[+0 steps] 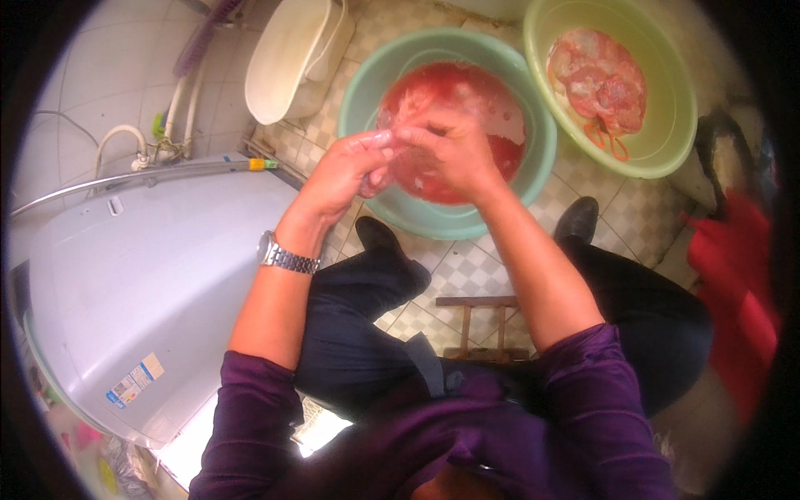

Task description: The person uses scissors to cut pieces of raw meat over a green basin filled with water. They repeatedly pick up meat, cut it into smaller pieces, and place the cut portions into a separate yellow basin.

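My left hand is above the near-left rim of a teal plastic basin, its fingers curled and wet, with a metal-band watch on the wrist. My right hand reaches over the basin from the right, and the fingertips of both hands meet. Blur hides whether anything thin is pinched between them. Red, bloody-looking water fills the lower part of the basin. A pale pink mass, perhaps meat, shows blurred just beyond my right hand.
A yellow-green basin at the upper right holds raw meat with an orange loop. A white bin stands upper left. A pale appliance with a hose borders my left. Below are a wooden stool and red cloth.
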The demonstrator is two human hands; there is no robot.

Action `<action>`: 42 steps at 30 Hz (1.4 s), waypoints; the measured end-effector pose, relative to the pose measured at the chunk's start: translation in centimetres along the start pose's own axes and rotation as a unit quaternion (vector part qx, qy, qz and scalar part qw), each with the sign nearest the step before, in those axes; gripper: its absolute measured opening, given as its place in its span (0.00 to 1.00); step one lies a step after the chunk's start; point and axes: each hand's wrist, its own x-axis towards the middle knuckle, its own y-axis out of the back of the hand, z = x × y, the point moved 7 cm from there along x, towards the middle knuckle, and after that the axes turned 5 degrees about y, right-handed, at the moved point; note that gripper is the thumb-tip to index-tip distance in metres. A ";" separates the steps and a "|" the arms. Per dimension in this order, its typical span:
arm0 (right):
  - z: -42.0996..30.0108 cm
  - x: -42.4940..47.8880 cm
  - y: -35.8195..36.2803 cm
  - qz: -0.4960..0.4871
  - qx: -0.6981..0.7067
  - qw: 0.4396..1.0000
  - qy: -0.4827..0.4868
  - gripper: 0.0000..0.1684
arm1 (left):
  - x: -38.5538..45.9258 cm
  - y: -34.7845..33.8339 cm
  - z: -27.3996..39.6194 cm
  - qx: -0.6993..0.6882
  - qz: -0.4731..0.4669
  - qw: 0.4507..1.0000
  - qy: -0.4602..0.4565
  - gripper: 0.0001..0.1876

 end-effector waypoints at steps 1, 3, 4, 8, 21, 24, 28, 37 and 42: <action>-0.1 0.2 0.3 0.005 -0.009 1.000 -0.006 0.08 | -0.1 -0.1 0.0 -0.006 0.000 1.000 0.008 0.15; -0.8 0.5 1.2 0.015 -0.112 0.993 0.026 0.09 | -0.6 -0.4 0.4 -0.018 0.001 1.000 0.024 0.17; -1.1 0.7 1.7 0.020 -0.164 0.985 0.042 0.09 | -0.6 -0.5 0.4 -0.024 -0.010 0.999 0.022 0.18; 2.2 0.9 6.7 0.139 0.036 0.986 -0.090 0.13 | -0.5 -0.2 0.7 -0.037 -0.038 0.999 0.009 0.22; -1.2 2.8 12.0 0.050 0.497 0.865 -0.050 0.17 | 0.2 2.5 -0.3 -0.088 0.039 0.995 0.040 0.13; -5.8 3.9 11.6 -0.028 0.541 0.840 -0.029 0.18 | 0.5 4.0 -1.1 -0.043 0.066 0.995 0.061 0.12; -6.1 3.3 10.2 0.069 0.197 0.972 -0.105 0.18 | 0.3 4.4 -0.8 -0.054 0.061 0.995 0.053 0.12; 5.2 -0.8 6.1 0.024 0.133 0.972 -0.193 0.12 | -0.3 3.6 0.6 -0.205 -0.014 0.978 0.045 0.16; 6.0 0.4 2.9 0.028 0.118 0.988 -0.092 0.18 | -1.3 2.5 1.8 -0.260 -0.017 0.965 0.037 0.17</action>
